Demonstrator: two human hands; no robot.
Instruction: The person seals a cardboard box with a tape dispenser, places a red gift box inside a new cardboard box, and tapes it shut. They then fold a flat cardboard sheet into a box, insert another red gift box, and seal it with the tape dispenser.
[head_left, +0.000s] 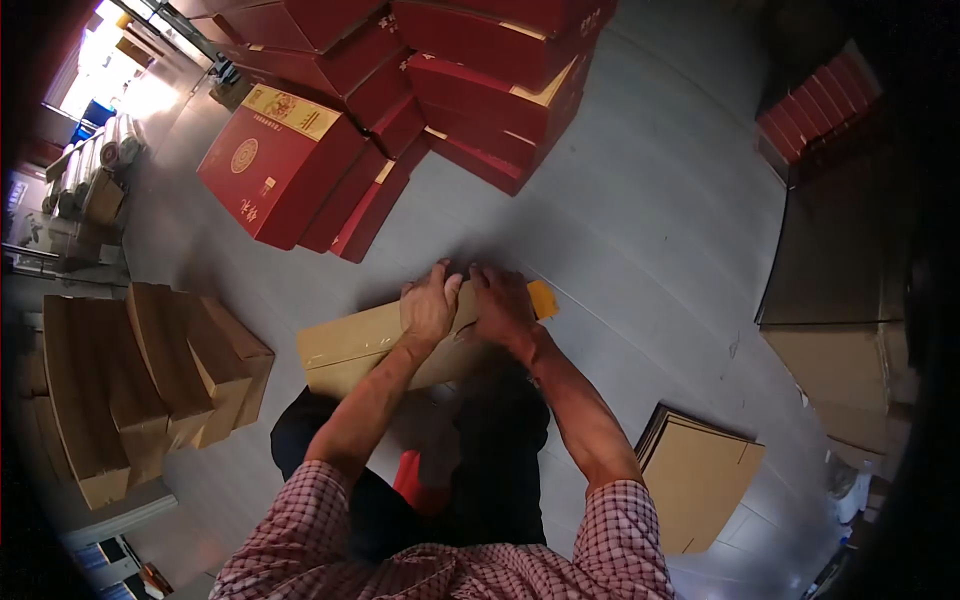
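A long brown cardboard box [345,350] lies across in front of my knees, with shiny clear tape along its left part. Over the box's far edge, the fingers of my left hand [430,308] curl down. My right hand [502,312] grips the same box close beside it, fingers bent over the far side and the two thumbs near each other. Just beyond the right hand, an orange-yellow piece [543,298] sticks out at the box's right end; the rest of it is hidden.
Red printed gift boxes [275,165] are stacked ahead on the grey floor. Folded brown cartons [150,380] stand in a row at left. Flat cardboard sheets [700,480] lie at right, near a large open carton [830,260]. More red boxes [820,105] sit at the far right.
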